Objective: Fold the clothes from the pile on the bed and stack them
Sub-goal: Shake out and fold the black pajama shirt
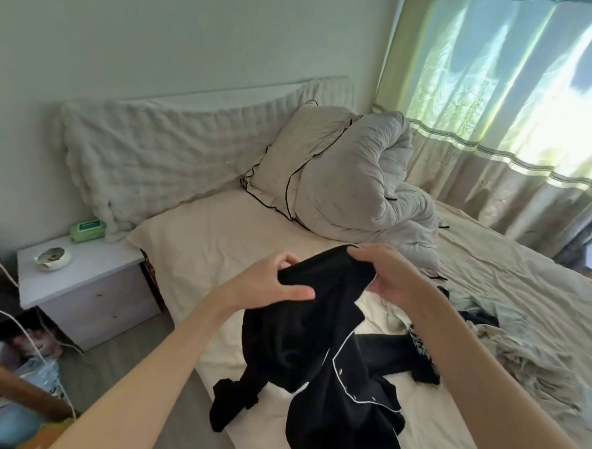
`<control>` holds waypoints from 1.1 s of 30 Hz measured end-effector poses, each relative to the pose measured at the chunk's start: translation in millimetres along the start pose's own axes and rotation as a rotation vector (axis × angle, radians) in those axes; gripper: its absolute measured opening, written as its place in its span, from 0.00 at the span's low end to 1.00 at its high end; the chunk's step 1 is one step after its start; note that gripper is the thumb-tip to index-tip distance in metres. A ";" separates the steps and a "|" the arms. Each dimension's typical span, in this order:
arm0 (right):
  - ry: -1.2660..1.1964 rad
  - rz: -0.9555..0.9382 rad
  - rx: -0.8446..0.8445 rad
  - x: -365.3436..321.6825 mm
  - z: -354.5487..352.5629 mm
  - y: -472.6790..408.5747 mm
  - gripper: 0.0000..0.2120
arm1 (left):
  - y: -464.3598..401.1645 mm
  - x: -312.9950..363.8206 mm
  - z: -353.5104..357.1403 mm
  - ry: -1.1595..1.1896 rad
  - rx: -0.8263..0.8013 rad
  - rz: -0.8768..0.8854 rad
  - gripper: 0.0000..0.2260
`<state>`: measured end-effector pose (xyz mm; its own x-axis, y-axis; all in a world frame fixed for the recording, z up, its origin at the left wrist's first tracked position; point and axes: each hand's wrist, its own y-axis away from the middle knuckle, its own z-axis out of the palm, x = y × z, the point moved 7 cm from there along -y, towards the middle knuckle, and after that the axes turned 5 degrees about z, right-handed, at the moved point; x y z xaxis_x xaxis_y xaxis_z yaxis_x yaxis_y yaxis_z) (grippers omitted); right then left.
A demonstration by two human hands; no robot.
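The black garment, a buttoned top with thin white piping down its front, is held up over the near side of the bed, its upper edge lifted and its lower part still slumped in folds on the sheet. The left hand pinches that upper edge between thumb and curled fingers, and the right hand grips the same edge just beside it, fingers wrapped over the cloth. This looks like the start of one fold: the piece has been picked out and the person is hunting for the shoulders or collar, though which part they hold is hard to tell, as the dark cloth swallows its own seams. The next move calls for sliding the hands apart along the edge, shaking the top out flat and laying it on the bare sheet. The rest of the pile, pale and dark clothes tangled together, lies to the right, touching the black piece. No folded stack shows anywhere, so the job seems barely begun.
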<state>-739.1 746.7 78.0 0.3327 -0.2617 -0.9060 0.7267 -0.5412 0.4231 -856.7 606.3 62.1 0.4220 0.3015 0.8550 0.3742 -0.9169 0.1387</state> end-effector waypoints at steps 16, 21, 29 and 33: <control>-0.231 -0.072 0.034 22.9 -90.3 -4.4 0.06 | 0.6 -54.5 -12.7 -0.184 0.679 0.126 0.04; 0.034 -0.201 0.003 23.6 -92.2 4.5 0.12 | -18.1 -87.4 15.3 0.411 0.463 -0.175 0.01; 1.180 -0.345 0.310 44.8 -105.4 8.3 0.15 | -25.3 -41.4 6.5 0.015 0.302 0.080 0.14; 1.114 -0.470 0.431 26.9 -108.8 9.3 0.08 | -24.0 -21.2 20.8 -0.736 0.175 0.205 0.37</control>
<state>-658.0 821.5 56.5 0.5709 0.7172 -0.3997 0.7276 -0.6675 -0.1584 -857.4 627.4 30.3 0.9127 0.2821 0.2958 0.3282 -0.9371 -0.1191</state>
